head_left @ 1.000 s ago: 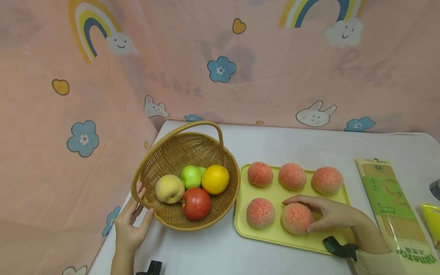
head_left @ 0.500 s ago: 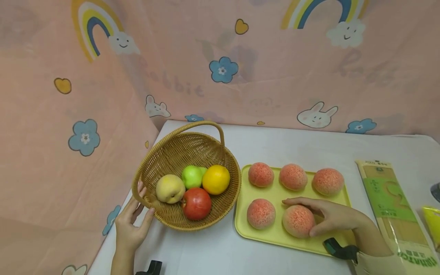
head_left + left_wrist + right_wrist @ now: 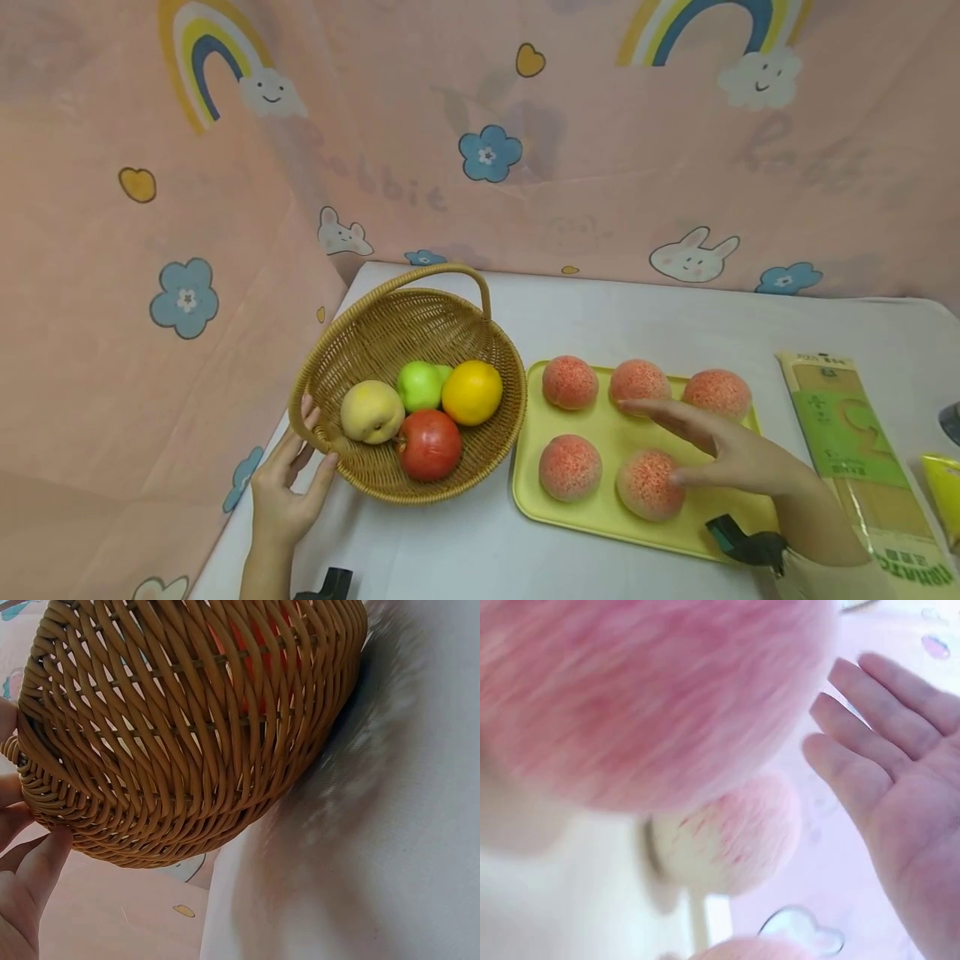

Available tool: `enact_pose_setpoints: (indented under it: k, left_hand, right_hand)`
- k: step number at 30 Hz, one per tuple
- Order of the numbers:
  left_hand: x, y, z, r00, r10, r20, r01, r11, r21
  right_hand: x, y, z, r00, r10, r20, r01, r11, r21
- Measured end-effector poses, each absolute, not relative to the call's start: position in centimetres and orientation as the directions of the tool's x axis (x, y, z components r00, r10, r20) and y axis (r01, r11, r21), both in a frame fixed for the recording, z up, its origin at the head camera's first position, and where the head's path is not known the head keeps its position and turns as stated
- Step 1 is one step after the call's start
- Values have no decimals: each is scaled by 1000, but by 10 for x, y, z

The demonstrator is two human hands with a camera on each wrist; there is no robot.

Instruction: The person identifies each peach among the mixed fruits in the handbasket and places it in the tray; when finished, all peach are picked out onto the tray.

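Observation:
At the left, a wicker basket (image 3: 390, 333) holds a pale yellow peach (image 3: 372, 412), a green fruit (image 3: 420, 386), a yellow-orange fruit (image 3: 472, 392) and a red apple (image 3: 427, 446). My left hand (image 3: 283, 500) grips its rim by the handle's base. The left wrist view shows the thumb against the woven outer wall (image 3: 187, 765). On a yellow tray (image 3: 607, 433) sit several pinkish-red peaches in two rows. Fingers extended, my right hand (image 3: 738, 454) hovers above the near-right peach (image 3: 651, 486); in the right wrist view a gap separates the fingers from the large peach (image 3: 652, 697).
Right of the tray lies a long green-and-tan packet (image 3: 855, 433). A yellow packet (image 3: 943, 492) and a dark object (image 3: 951, 421) are cut off at the right edge. Pink patterned cloth (image 3: 420, 100) hangs behind the white table (image 3: 600, 317) and on its left.
My right hand has let go of the near-right peach and lifted up off it, its fingers spreading. That peach stays on the tray. The left hand and basket keep their place.

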State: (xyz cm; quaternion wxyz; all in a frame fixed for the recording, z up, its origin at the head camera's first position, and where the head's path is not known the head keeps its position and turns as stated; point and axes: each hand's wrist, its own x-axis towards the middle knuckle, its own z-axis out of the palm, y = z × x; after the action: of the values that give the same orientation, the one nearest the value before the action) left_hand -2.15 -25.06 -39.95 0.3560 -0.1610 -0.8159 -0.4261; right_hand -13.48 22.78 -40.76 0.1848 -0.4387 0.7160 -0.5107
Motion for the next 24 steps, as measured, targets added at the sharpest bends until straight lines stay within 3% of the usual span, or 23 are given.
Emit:
enact_pose_setpoints:
  k: [7, 15, 24]
  left_hand:
    - [-24, -255, -406, -694, -45, 719, 566, 583, 583]
    - [-25, -266, -427, -697, -60, 715, 559, 580, 593]
    - [-27, -268, -431, -696, -59, 715, 566, 568, 598]
  right_hand:
    - [-145, 203, -377, -605, -774, 187, -466, 154, -871]
    - [-162, 161, -350, -596, -784, 171, -487, 184, -854]
    - [-185, 92, -318, -534, -837, 121, -514, 208, -832]
